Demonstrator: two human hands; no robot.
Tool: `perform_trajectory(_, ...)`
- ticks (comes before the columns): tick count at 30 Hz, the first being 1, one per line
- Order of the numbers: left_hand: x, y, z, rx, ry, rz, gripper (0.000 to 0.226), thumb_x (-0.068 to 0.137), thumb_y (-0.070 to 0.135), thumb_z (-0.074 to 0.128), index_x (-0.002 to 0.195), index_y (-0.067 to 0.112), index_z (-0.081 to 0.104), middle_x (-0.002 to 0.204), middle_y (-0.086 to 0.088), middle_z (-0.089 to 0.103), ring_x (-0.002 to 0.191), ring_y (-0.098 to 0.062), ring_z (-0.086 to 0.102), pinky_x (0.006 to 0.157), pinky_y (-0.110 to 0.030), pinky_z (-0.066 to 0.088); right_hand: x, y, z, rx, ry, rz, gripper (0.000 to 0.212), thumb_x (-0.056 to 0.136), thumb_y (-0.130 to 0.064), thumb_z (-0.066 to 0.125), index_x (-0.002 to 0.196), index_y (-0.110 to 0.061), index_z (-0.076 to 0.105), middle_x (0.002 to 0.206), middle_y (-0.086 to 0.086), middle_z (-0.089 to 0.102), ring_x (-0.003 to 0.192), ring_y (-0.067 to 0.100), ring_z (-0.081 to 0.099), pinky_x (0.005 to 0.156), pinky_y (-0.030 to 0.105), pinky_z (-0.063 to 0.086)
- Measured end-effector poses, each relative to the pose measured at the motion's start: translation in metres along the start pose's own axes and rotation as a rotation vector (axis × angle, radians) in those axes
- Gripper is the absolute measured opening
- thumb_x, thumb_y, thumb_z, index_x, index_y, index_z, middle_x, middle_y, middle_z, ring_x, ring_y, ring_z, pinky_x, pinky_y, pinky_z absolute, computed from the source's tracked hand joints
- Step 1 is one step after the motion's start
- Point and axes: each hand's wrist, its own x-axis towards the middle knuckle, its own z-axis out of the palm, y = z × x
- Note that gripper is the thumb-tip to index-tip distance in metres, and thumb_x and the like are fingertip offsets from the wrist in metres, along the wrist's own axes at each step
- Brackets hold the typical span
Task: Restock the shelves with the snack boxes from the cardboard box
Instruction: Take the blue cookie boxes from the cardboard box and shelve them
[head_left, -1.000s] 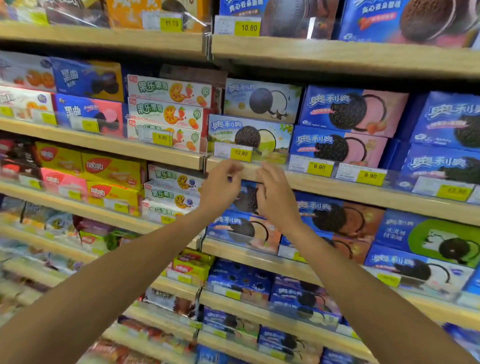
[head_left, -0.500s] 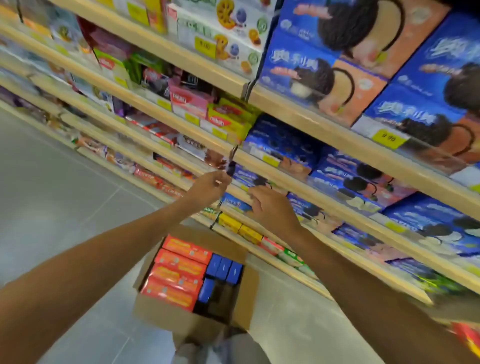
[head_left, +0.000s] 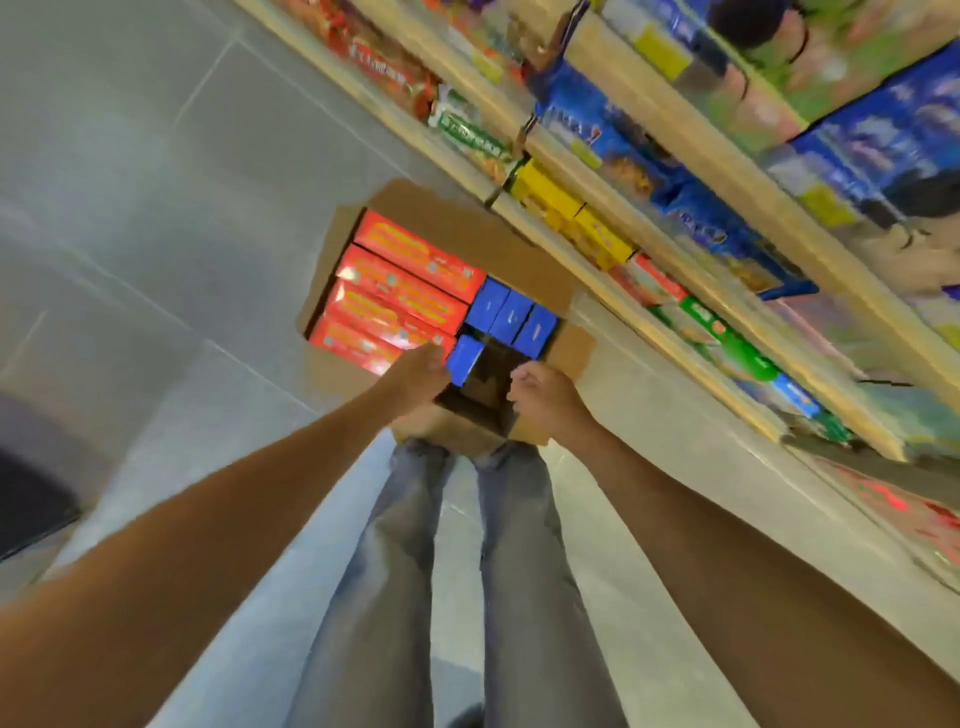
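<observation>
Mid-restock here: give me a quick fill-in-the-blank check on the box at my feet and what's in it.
1. The cardboard box stands on the ____.
2. The four long boxes packed in it are ____.
3. The small boxes beside them are ____.
4. In the picture, the shelves run to the ____ of the cardboard box.

Missing words: floor; red; blue; right
</observation>
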Motion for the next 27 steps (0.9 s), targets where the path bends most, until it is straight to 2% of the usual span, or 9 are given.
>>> perform_trajectory(2, 0.028, -0.022, 0.022, 0.004, -0.039, -0.045, 0.028, 0.090, 0.012, 0.052, 0.073, 0.032, 0.044, 0.099, -0.002, 0.049, 0.089, -0.019, 0.046, 0.079, -0.027, 0.037, 0.035, 0.029, 0.024, 0.085, -0.053, 0.097, 0.013, 0.090, -0.007, 0.049, 0.096, -0.007, 0.060, 0.093, 0.015, 0.059, 0.086, 0.030, 0.058, 0.082, 0.044, 0.049)
perform_trajectory(4, 0.047, -0.044, 0.044, -0.040, -0.037, -0.121, 0.008, 0.077, 0.019, 0.054, 0.083, 0.025, 0.054, 0.097, -0.007, 0.050, 0.087, -0.019, 0.046, 0.076, -0.028, 0.036, 0.061, 0.048, 0.041, 0.182, -0.055, 0.197, 0.019, 0.092, 0.001, 0.046, 0.107, 0.008, 0.056, 0.088, 0.018, 0.055, 0.081, 0.026, 0.052, 0.074, 0.044, 0.048)
perform_trajectory(7, 0.093, -0.066, 0.074, -0.112, -0.046, -0.156, 0.040, 0.085, 0.005, 0.052, 0.125, 0.008, 0.053, 0.113, -0.016, 0.058, 0.100, -0.027, 0.057, 0.086, -0.034, 0.043, 0.109, 0.071, 0.061, 0.223, -0.053, 0.280, 0.025, 0.093, 0.000, 0.045, 0.115, 0.009, 0.054, 0.087, 0.016, 0.055, 0.080, 0.025, 0.052, 0.062, 0.030, 0.043)
perform_trajectory(9, 0.122, -0.076, 0.087, -0.097, -0.061, -0.147, 0.047, 0.088, 0.001, 0.048, 0.134, 0.013, 0.047, 0.127, -0.018, 0.055, 0.114, -0.032, 0.055, 0.095, -0.036, 0.043, 0.144, 0.083, 0.072, 0.223, -0.086, 0.305, 0.025, 0.095, -0.006, 0.044, 0.116, 0.000, 0.054, 0.092, 0.014, 0.057, 0.078, 0.023, 0.053, 0.058, 0.027, 0.040)
perform_trajectory(11, 0.143, -0.079, 0.097, -0.047, -0.070, -0.098, 0.042, 0.091, 0.004, 0.045, 0.129, 0.023, 0.048, 0.123, -0.010, 0.053, 0.111, -0.026, 0.053, 0.085, -0.031, 0.043, 0.171, 0.090, 0.078, 0.213, -0.103, 0.323, 0.021, 0.095, -0.011, 0.043, 0.113, -0.008, 0.053, 0.097, 0.012, 0.061, 0.075, 0.019, 0.056, 0.064, 0.029, 0.045)
perform_trajectory(15, 0.180, -0.085, 0.115, 0.018, -0.018, -0.096, 0.053, 0.097, 0.012, 0.039, 0.148, 0.013, 0.024, 0.149, -0.009, 0.035, 0.134, -0.028, 0.039, 0.102, -0.036, 0.035, 0.218, 0.101, 0.088, 0.160, -0.127, 0.329, 0.028, 0.096, -0.015, 0.043, 0.123, -0.012, 0.051, 0.110, 0.013, 0.065, 0.091, 0.023, 0.063, 0.088, 0.039, 0.052)
perform_trajectory(20, 0.182, -0.093, 0.140, 0.143, 0.061, -0.019, 0.052, 0.093, 0.008, 0.038, 0.145, 0.011, 0.029, 0.159, -0.008, 0.011, 0.131, -0.029, 0.041, 0.093, -0.037, 0.041, 0.245, 0.098, 0.096, 0.132, -0.162, 0.334, 0.023, 0.098, -0.016, 0.041, 0.116, -0.010, 0.054, 0.115, 0.017, 0.064, 0.090, 0.024, 0.061, 0.092, 0.043, 0.049)
perform_trajectory(23, 0.180, -0.100, 0.141, 0.125, 0.166, 0.015, 0.052, 0.093, 0.006, 0.038, 0.145, 0.013, 0.033, 0.158, -0.003, 0.017, 0.136, -0.022, 0.038, 0.097, -0.032, 0.040, 0.250, 0.094, 0.101, 0.121, -0.171, 0.339, 0.026, 0.097, -0.013, 0.039, 0.115, -0.005, 0.056, 0.117, 0.022, 0.062, 0.105, 0.034, 0.062, 0.089, 0.041, 0.050)
perform_trajectory(27, 0.190, -0.103, 0.140, 0.050, 0.153, 0.037, 0.054, 0.092, 0.004, 0.040, 0.145, 0.010, 0.032, 0.155, -0.007, 0.027, 0.141, -0.020, 0.029, 0.103, -0.022, 0.033, 0.253, 0.090, 0.102, 0.117, -0.176, 0.370, 0.032, 0.095, -0.007, 0.039, 0.122, 0.006, 0.050, 0.122, 0.027, 0.059, 0.114, 0.039, 0.056, 0.101, 0.053, 0.043)
